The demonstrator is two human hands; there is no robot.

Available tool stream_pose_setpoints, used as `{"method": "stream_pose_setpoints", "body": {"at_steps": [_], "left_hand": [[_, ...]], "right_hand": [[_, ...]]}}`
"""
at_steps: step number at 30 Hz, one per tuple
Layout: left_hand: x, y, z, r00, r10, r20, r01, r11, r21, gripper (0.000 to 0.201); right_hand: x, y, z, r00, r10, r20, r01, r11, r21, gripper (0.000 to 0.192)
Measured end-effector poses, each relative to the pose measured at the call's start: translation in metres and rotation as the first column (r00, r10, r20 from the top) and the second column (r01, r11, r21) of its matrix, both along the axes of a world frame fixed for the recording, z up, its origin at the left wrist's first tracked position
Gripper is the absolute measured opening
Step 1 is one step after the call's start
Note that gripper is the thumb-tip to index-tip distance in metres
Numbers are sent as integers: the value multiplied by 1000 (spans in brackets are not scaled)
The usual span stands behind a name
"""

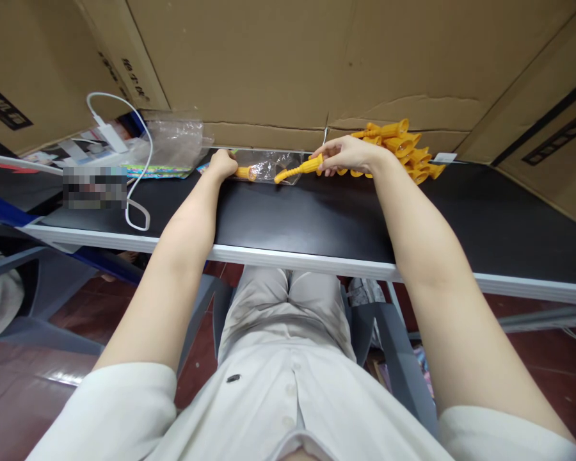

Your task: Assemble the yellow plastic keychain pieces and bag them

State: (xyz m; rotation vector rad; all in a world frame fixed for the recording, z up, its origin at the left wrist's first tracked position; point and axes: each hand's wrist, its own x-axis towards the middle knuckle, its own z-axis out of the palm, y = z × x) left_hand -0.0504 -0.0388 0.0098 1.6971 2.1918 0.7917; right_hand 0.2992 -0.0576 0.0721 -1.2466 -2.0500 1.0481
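Glossy yellow plastic pieces point(403, 150), clear crinkled bag point(273, 165), matt black tabletop point(292, 218), cardboard walls point(269, 57)

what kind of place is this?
Likely a small packing workstation: a black table walled by cardboard boxes, a pile of yellow plastic toys, and a clear bag between the hands.

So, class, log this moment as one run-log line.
left hand: holds clear bag | right hand: holds yellow toy at bag mouth | pile of yellow toys: behind right hand | black table
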Motion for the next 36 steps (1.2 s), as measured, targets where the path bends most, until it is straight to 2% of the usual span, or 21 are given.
{"method": "stream_pose_setpoints", "body": {"at_steps": [3, 8, 11, 18, 24, 28, 31, 36], "left_hand": [[2, -4, 2, 1000, -15, 12, 16, 1000, -17, 77], [11, -8, 7, 997, -74, 32, 75, 997, -31, 77], [18, -12, 10, 991, -116, 62, 119, 992, -48, 81], [33, -23, 17, 978, -158, 132, 169, 983, -75, 91], [41, -33, 25, 945, -263, 195, 284, 955, -90, 97], [47, -37, 27, 938, -269, 217, 294, 951, -93, 96], [48, -33, 24, 943, -252, 218, 272, 960, -65, 92], [44, -22, 16, 926, -220, 308, 226, 974, 15, 84]], "right_hand": [[-9, 7, -11, 999, -20, -31, 22, 999, 34, 35], [-40, 19, -43, 978, -175, -115, 191, 970, 150, 43], [-60, 14, -54, 971, -207, -122, 225, 961, 163, 43], [-79, -3, -62, 941, -221, -255, 216, 975, -49, 49], [-85, 4, -68, 889, -332, -316, 320, 943, -91, 47], [-90, 7, -71, 839, -423, -344, 396, 906, -147, 37], [-90, 14, -74, 835, -427, -347, 430, 900, -71, 37], [-85, 29, -81, 879, -335, -340, 411, 893, 183, 64]]}}
